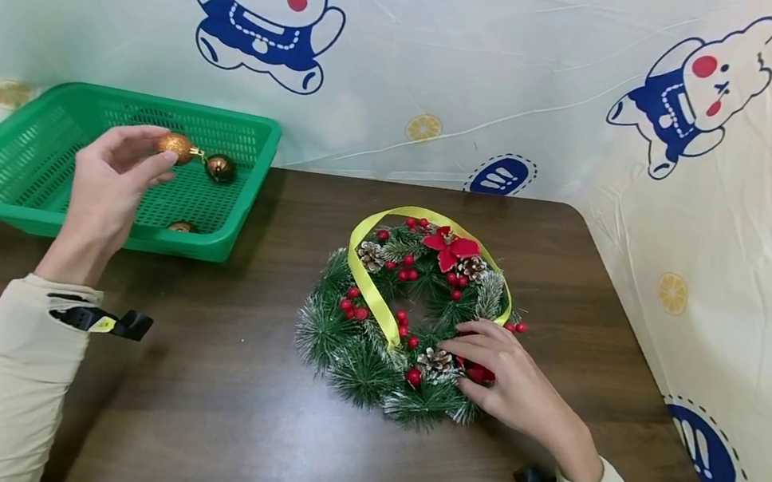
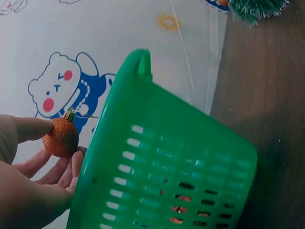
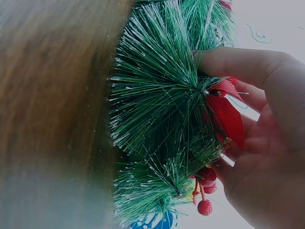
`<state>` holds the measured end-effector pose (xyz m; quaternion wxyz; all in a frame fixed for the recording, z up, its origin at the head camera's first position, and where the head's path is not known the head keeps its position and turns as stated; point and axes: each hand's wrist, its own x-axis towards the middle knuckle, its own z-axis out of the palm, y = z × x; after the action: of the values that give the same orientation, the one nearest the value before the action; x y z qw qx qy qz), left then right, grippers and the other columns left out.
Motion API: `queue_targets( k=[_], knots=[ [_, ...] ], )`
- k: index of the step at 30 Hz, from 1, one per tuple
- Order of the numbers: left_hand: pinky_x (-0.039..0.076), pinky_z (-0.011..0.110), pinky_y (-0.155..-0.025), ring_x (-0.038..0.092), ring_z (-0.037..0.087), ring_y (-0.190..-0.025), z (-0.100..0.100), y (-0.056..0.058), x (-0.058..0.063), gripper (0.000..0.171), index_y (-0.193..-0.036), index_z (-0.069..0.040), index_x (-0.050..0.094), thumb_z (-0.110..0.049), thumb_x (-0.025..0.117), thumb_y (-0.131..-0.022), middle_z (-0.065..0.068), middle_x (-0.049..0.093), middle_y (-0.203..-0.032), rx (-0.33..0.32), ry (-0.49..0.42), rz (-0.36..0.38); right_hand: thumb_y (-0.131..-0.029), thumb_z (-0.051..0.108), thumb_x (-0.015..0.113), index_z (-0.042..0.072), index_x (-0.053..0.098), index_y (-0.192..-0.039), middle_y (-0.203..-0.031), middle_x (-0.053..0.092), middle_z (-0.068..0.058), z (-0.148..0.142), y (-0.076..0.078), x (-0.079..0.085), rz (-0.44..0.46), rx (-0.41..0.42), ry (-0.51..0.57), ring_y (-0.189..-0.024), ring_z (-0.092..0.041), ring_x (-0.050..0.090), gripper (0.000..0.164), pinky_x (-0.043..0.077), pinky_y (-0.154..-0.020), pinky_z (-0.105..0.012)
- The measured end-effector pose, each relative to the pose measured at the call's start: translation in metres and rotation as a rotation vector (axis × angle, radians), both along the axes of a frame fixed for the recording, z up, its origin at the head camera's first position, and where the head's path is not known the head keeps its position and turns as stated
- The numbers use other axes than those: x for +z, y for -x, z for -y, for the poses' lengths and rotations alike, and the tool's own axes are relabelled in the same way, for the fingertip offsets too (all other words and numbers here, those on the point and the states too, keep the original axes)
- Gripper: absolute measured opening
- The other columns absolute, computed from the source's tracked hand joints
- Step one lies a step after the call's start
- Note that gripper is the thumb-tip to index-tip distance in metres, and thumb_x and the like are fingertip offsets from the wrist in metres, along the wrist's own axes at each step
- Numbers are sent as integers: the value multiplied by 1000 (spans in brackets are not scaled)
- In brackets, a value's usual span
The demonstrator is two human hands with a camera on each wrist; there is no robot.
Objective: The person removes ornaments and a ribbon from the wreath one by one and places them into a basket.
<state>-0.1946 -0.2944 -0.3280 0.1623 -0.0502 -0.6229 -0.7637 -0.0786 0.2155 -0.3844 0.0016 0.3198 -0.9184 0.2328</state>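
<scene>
My left hand (image 1: pixel 116 172) pinches a glittery copper Christmas ball (image 1: pixel 175 147) between thumb and fingertips, over the green basket. The ball's gold cap points right, and a thin thread runs from it in the left wrist view. Just beyond the cap, a shiny brown ball (image 1: pixel 220 167) shows against the basket's inside. On the table lies a green wreath (image 1: pixel 365 379) with pinecones, red berries, red flowers and a yellow ribbon (image 1: pixel 369 287). My right hand (image 1: pixel 520 382) rests on its near right side, fingers spread around a red flower (image 3: pixel 228 117) that they partly hide.
The green plastic basket (image 1: pixel 260 169) stands at the table's back left, with another brownish ball (image 1: pixel 182 226) low inside by the near wall. A patterned sheet (image 1: pixel 395 49) hangs behind the brown wooden table (image 1: pixel 231 383) and along its right side.
</scene>
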Motion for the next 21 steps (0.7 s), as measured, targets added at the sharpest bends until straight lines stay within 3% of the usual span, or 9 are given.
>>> queue_targets(
  k=[8,21],
  knots=[
    [57,16,-74,62,14,-100,15,-2,2,44,-128,2,61,-1,74,-87,5,63,-117,41,0,23,-82,11,79,23,70,-125,-131,62,-6,0,0,-1,-26,9,7,-130,-24,46,45,45,-102,-58],
    [56,15,-71,62,12,-94,31,-1,-7,43,-128,-2,60,1,73,-87,4,61,-114,53,16,64,-82,10,79,23,70,-125,-131,62,-5,0,0,-2,-27,12,6,-129,-23,47,46,45,-102,-57]
  ],
)
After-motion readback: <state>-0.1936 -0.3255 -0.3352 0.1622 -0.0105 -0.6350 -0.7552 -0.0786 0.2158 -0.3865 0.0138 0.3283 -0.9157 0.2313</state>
